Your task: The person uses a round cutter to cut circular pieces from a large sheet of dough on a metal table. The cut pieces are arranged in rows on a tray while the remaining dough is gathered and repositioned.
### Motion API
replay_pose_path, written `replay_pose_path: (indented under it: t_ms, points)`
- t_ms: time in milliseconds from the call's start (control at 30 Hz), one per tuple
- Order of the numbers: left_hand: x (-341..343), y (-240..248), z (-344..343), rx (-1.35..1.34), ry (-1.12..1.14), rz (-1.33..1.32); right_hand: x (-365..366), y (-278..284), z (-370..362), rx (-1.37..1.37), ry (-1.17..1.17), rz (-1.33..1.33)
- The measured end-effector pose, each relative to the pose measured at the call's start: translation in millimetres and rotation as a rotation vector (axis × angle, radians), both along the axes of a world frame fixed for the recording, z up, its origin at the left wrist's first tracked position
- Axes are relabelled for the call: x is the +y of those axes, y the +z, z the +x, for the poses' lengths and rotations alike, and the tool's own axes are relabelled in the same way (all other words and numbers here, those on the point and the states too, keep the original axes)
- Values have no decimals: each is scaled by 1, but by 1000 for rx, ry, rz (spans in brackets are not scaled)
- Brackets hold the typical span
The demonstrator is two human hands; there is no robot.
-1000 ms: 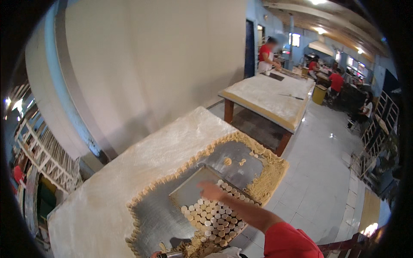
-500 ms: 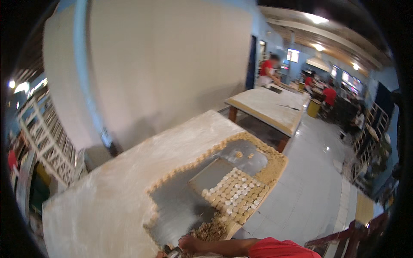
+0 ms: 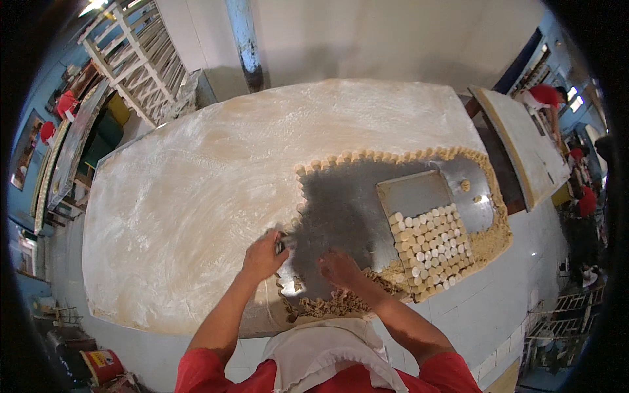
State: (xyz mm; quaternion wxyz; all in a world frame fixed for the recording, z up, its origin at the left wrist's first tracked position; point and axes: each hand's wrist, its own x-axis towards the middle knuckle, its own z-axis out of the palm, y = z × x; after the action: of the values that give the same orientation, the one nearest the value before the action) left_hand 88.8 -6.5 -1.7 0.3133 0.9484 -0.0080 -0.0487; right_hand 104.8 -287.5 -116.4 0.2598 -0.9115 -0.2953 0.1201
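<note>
A broad sheet of flour-dusted dough (image 3: 183,183) covers the left and far parts of the table. Round bites scallop its edge. At that edge my left hand (image 3: 263,255) is closed around a small dark metal cutter (image 3: 282,244), partly covered by the fingers. Just to the right, my right hand (image 3: 339,267) hovers over the bare grey metal tabletop (image 3: 347,203), its fingers curled; whatever they may hold is hidden. Crumbly dough scraps (image 3: 337,304) lie along the near edge, below my right forearm. Pale dough rounds (image 3: 432,245) fill the near part of a shallow tray (image 3: 383,190) on the right.
Dough trimmings (image 3: 501,229) border the table's right end. A second floured table (image 3: 517,141) stands beyond it, with a person in red (image 3: 544,96) there. A blue pole (image 3: 244,42) and a white slatted rack (image 3: 141,59) are behind. A red bucket (image 3: 103,365) sits on the floor at left.
The view has swung down and round to the left, bringing both forearms and the whole dough sheet into sight. My hands are now visible apart from each other over the table.
</note>
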Motion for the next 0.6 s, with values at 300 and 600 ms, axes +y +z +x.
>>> replay_pose_path:
  t_ms: [300,600]
  points:
    - [-24,5,166,141,-105,375,54,-29,160,-163,-209,308]
    - [-31,-26,210,263,-298,304,57,-29,192,-157,-93,342]
